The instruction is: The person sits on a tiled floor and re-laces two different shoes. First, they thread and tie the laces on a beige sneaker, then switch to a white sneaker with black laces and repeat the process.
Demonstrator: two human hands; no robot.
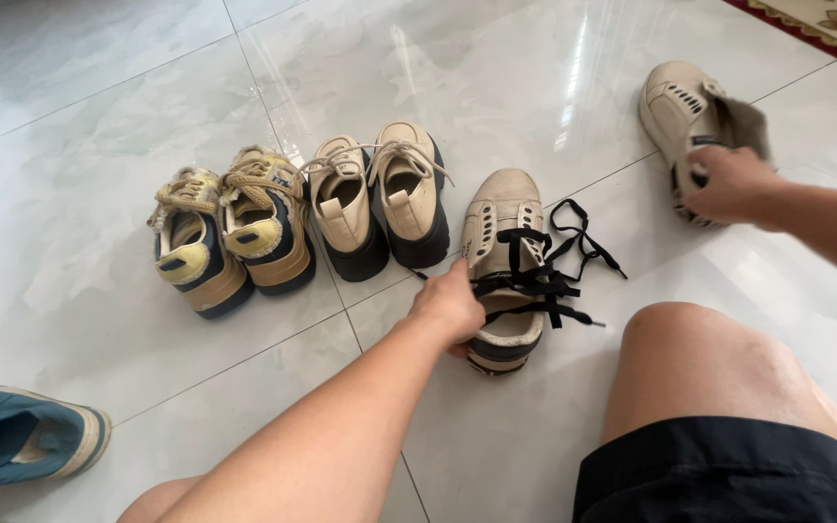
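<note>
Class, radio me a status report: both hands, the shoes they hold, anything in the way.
Left hand grips laced shoe. Right hand grips unlaced shoe, far right. Black laces loose on floor. Nothing between them.

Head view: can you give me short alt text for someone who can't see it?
Seen from above, the left hand grips a beige shoe with loose black laces on a glossy tiled floor, while the right hand holds a matching laceless beige shoe. Two more pairs stand to the left.
</note>
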